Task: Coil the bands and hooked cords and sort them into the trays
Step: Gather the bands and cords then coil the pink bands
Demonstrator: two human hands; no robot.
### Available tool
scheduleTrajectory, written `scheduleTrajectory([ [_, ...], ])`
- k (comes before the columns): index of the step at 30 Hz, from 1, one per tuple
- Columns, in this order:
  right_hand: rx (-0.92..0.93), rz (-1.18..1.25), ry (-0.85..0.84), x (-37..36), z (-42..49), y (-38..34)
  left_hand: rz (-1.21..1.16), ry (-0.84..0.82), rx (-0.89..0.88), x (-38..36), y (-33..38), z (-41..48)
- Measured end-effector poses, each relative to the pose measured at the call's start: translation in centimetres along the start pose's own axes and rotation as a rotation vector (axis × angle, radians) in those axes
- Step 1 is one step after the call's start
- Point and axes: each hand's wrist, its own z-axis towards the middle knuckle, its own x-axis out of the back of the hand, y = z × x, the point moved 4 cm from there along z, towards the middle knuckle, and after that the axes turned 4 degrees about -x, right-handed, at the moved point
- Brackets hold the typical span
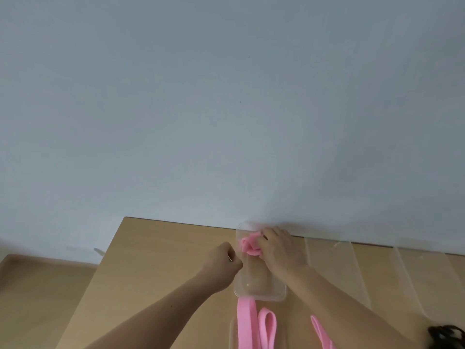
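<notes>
A coiled pink band [249,245] lies at the far end of a clear plastic tray [260,290] on the wooden table [156,260]. My right hand [279,248] grips the coil from the right, fingers curled over it. My left hand [224,258] hovers just left of the tray as a fist, holding nothing that I can see. More loose pink bands [254,323] lie flat and looped over a second clear tray [232,331] at the near edge of the view.
Further clear trays [332,265] stand in a row to the right along the table's back edge, against the pale wall. A lower wooden surface [30,285] sits to the left of the table. Dark hair [448,336] shows at the bottom right.
</notes>
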Motion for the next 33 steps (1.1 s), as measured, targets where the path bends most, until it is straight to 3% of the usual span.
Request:
scheduleTrajectory([
  [13, -0.105, -0.038, -0.116, -0.4, -2.3, -1.1, 0.128, 0.115, -0.118, 0.6, 0.8, -0.8],
  [23, -0.193, 0.024, -0.143, 1.4, -2.7, -0.5, 0.138, 0.096, -0.161, 2.3, 1.4, -3.0],
  [30, -0.262, 0.265, 0.019, 5.0, -7.5, -4.4, 0.161, 0.044, -0.274, 3.4, 1.1, -6.1],
  [33, -0.297, 0.42, 0.005, 5.2, -11.1, -6.8, 0.208, -0.05, -0.315, 2.6, -0.9, -7.7],
])
